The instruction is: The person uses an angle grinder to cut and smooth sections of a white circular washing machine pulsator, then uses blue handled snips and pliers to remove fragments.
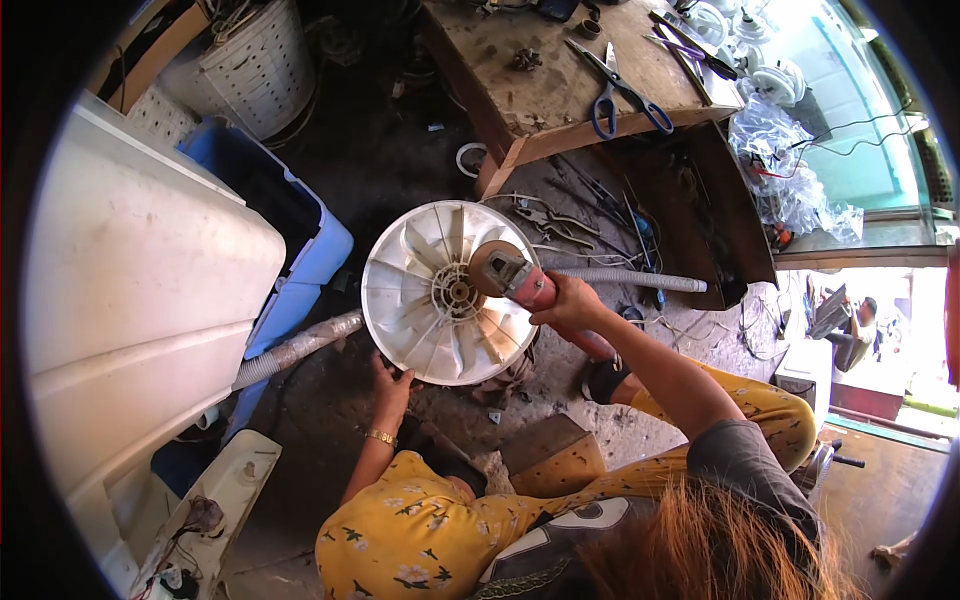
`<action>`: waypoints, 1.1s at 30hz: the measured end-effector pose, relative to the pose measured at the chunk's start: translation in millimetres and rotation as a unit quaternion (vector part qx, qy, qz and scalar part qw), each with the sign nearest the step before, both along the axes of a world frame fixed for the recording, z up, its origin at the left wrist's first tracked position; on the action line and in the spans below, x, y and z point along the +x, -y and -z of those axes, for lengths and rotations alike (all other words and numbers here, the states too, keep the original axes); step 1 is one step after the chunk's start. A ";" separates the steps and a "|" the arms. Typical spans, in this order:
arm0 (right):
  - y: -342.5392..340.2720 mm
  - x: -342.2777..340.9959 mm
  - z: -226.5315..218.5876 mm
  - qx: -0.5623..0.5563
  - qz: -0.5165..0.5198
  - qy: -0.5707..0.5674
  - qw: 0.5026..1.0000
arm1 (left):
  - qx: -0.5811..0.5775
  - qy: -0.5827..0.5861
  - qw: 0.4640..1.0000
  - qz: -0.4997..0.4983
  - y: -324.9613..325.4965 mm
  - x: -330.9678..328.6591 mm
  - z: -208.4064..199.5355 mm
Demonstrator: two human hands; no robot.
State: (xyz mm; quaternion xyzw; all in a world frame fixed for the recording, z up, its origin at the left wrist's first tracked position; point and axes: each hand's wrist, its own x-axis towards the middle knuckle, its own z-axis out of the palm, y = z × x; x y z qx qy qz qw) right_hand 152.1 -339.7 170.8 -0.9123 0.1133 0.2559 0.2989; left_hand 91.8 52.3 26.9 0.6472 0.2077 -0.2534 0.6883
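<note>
A white round washing-machine pulsator (pixel 395 290), with raised ribs and a central hub, stands face up toward me. My left hand (pixel 390 378) grips its lower left rim, the thumb side against the edge. In my right hand (pixel 572 303) is a red angle grinder (pixel 533 289), fingers wrapped round its body. The grinder's brownish disc (pixel 484 268) lies over the pulsator, right beside the hub. Whether the disc touches the plastic or spins, I cannot tell. Brown stains mark the pulsator's lower right ribs.
A wooden table (pixel 490 60) with blue-handled scissors (pixel 620 100) stands ahead. Pliers (pixel 555 222), cables and a grey corrugated hose (pixel 640 279) lie at right, near an open drawer (pixel 690 210). A large white plastic housing (pixel 150 260) and blue bin (pixel 325 240) are on the left.
</note>
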 end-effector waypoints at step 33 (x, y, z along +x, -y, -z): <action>-10.5 -2.7 1.3 0.017 0.030 0.006 0.999 | 0.005 -0.008 1.000 -0.008 6.1 -4.0 0.9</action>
